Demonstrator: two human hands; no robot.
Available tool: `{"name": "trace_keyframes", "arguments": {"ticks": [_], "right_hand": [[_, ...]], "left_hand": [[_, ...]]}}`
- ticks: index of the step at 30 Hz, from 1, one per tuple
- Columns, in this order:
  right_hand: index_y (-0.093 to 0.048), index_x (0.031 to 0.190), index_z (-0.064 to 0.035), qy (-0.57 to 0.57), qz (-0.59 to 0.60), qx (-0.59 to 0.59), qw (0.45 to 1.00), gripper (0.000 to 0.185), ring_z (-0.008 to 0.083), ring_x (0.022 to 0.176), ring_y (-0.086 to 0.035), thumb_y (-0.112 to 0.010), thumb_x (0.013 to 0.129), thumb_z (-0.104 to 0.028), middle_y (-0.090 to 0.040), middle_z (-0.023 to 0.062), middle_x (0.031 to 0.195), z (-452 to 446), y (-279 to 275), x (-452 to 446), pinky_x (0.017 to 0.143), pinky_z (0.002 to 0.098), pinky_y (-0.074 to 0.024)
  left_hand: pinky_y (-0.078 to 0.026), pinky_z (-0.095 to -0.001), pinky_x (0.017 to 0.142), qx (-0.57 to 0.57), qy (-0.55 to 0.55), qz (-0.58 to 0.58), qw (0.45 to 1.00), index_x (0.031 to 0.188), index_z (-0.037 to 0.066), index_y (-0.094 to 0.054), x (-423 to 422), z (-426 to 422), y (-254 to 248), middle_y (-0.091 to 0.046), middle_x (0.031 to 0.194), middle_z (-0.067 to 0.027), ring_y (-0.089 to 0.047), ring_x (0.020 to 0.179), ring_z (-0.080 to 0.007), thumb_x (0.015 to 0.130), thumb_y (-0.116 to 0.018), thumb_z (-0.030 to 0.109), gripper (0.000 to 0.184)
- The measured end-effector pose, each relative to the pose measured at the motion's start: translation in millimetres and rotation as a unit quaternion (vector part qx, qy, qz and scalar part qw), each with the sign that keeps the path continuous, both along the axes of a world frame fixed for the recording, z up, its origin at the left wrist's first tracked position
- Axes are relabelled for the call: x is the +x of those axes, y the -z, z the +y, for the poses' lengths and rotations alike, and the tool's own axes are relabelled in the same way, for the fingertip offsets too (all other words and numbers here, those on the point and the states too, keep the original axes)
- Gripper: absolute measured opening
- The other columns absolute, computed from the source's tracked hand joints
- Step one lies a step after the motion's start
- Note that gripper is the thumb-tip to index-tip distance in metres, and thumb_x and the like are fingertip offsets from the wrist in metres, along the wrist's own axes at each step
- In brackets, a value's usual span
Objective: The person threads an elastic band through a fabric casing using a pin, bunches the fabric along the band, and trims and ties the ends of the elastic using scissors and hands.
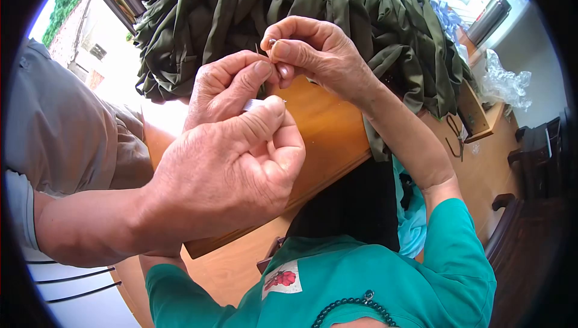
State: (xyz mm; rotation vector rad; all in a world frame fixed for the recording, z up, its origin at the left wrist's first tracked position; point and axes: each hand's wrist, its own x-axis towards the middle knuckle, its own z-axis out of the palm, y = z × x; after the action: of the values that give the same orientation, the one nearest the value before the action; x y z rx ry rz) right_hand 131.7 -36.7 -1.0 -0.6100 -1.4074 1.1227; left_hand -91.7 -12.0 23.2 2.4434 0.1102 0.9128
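Note:
My left hand (226, 87) is closed in a pinch, and a thin needle-like piece (257, 49) sticks up at its fingertips. Right beside it, my right hand (322, 54) pinches a small shiny round piece (272, 43) between thumb and forefinger. The fingertips of both hands nearly meet. In front of my left hand, and partly covering it, another person's hand (235, 159) is closed with a small white thing (250, 105) at its thumb. A tiny metallic tip (284, 102) shows by that thumb; its kind is unclear.
A heap of dark green cloth (337, 3) covers the back of the wooden table (325, 117). Black-handled scissors (456, 138) lie to the right, near an open wooden drawer (478, 111) and clear plastic wrap (506, 81). The other person (60, 117) stands close at left.

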Motion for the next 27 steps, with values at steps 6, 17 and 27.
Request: {"name": "trace_keyframes", "arguments": {"ticks": [6,17,27], "right_hand": [[-0.067,0.116,-0.0044,0.07,-0.056,0.029,0.996,0.03,0.0106,0.094,-0.062,-0.071,0.09,-0.021,-0.065,0.0011,0.099,-6.6,1.8,-5.5,0.086,0.0258,-0.0507],[-0.072,0.11,-0.0012,0.207,-0.138,0.093,0.964,0.023,0.0146,0.1,-0.061,-0.066,0.093,-0.016,-0.063,0.0053,0.103,-25.4,5.9,-12.0,0.09,0.0267,-0.0506],[-0.071,0.105,-0.0023,0.28,-0.004,0.096,0.955,0.024,0.0079,0.073,-0.063,-0.058,0.099,-0.021,-0.072,0.0044,0.091,-31.4,12.5,-9.1,0.068,0.0207,-0.053]], "left_hand": [[-0.044,-0.0304,0.095,0.23,-0.072,-0.038,0.97,0.114,-0.008,-0.058,6.3,-7.2,8.0,-0.054,0.121,-0.0171,-0.047,0.119,-0.0299,0.083,-0.058,-0.001,0.032],[-0.045,-0.0256,0.084,0.103,-0.011,-0.045,0.994,0.121,-0.006,-0.056,11.3,-13.6,6.9,-0.056,0.103,-0.0111,-0.052,0.101,-0.0209,0.087,-0.062,0.009,0.037],[-0.046,-0.0214,0.073,-0.485,0.179,-0.04,0.855,0.127,-0.004,-0.053,42.1,10.6,17.5,-0.058,0.085,-0.0057,-0.057,0.085,-0.0128,0.091,-0.066,0.018,0.043]]}}
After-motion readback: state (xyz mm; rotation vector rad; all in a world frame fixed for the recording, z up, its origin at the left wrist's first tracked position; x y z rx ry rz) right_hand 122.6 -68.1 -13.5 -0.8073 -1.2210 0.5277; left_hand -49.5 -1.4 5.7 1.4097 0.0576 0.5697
